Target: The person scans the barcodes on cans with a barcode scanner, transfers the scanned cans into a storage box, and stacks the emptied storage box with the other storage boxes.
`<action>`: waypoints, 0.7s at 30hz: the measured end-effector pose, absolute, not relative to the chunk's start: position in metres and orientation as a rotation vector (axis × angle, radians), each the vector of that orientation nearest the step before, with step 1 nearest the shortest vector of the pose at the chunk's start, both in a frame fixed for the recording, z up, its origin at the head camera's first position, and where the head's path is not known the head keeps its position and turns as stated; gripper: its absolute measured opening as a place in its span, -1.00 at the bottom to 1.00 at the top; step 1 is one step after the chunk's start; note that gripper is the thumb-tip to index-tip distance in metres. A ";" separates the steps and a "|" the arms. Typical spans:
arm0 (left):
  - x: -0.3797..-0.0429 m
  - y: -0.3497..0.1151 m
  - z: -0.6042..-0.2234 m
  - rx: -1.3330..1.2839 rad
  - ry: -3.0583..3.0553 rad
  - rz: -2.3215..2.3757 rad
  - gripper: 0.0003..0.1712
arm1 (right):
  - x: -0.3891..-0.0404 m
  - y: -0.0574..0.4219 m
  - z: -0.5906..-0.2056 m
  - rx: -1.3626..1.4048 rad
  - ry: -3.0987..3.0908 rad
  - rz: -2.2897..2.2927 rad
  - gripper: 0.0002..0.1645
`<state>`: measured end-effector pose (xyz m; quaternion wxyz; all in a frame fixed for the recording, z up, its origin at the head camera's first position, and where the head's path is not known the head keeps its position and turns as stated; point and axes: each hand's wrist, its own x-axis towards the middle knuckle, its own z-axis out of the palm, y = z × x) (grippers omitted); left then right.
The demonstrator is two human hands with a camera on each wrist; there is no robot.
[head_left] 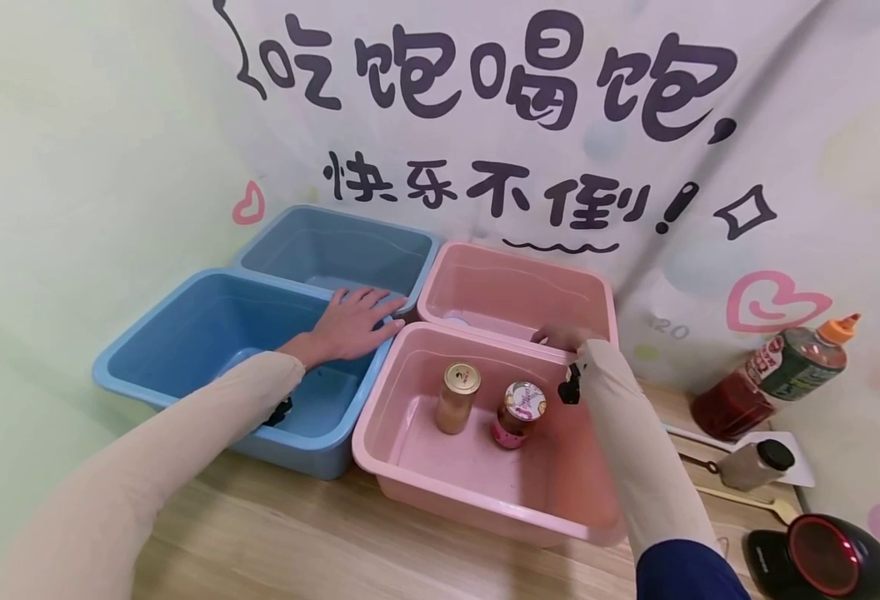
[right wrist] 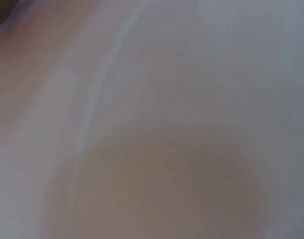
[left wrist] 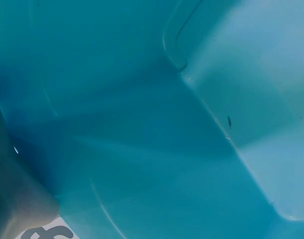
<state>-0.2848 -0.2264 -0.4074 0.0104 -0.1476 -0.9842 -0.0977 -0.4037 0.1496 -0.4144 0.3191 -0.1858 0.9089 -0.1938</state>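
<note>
While left grip (head_left: 353,325) spreads over blue rim (head_left: 365,396), right grip (head_left: 560,337), past pink rim (head_left: 485,341), unclear.

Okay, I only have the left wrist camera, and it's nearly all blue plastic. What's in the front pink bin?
Observer: The front pink bin holds two things: a gold-lidded jar and a jar with a patterned lid.
Operator: Where's the right hand?
Observer: The right hand is at the back pink bin, partly hidden; I can't tell whether it holds anything.
Operator: Anything right of the bins?
Observer: Yes, a red sauce bottle with an orange cap.
</note>
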 end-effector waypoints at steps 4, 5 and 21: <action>-0.285 -0.225 -0.407 -0.462 -3.077 -0.307 -0.31 | -0.407 0.158 -0.412 -0.426 2.369 -0.454 -0.54; -0.285 -0.224 -0.407 -0.464 -3.075 -0.304 -0.31 | -0.407 0.160 -0.411 -0.419 2.366 -0.439 -0.53; -0.285 -0.224 -0.409 -0.459 -3.062 -0.294 -0.32 | -0.391 0.148 -0.377 -0.789 2.551 -0.372 -0.41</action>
